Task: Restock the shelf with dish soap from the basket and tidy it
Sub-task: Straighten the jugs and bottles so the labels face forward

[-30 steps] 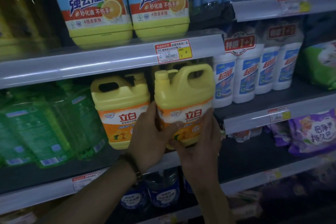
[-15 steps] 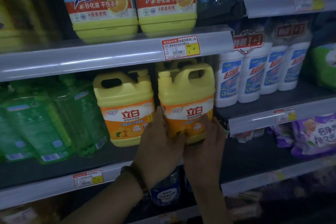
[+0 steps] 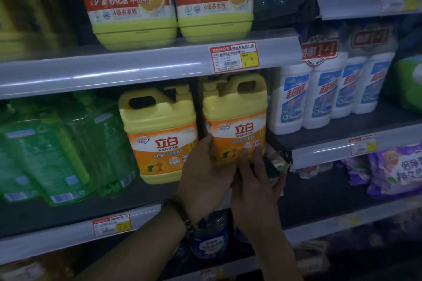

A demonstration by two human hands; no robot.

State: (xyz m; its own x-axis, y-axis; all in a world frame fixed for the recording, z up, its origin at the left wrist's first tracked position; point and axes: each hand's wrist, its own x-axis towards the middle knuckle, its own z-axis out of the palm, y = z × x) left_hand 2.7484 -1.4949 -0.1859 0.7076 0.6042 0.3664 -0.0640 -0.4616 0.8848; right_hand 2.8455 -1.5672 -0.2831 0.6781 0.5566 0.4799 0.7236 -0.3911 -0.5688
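A yellow dish soap jug with an orange label [image 3: 235,118] stands on the dark middle shelf [image 3: 146,198], with another yellow jug close behind it. My left hand [image 3: 203,175] grips its lower left corner, thumb on the label. My right hand [image 3: 253,180] holds its lower right side, fingers against the label front. A second yellow jug of the same kind [image 3: 159,134] stands just to the left, a narrow gap between them. The basket is out of view.
Green refill pouches [image 3: 57,150] fill the shelf's left. White bottles in twin packs [image 3: 331,96] stand on the neighbouring shelf to the right. Two larger blue-labelled jugs [image 3: 173,2] sit on the shelf above. Purple bags [image 3: 397,169] lie lower right, dark bottles [image 3: 210,235] below.
Both hands have pushed the right jug back from in front of the shelf edge onto the shelf, where it now stands upright beside the left jug.
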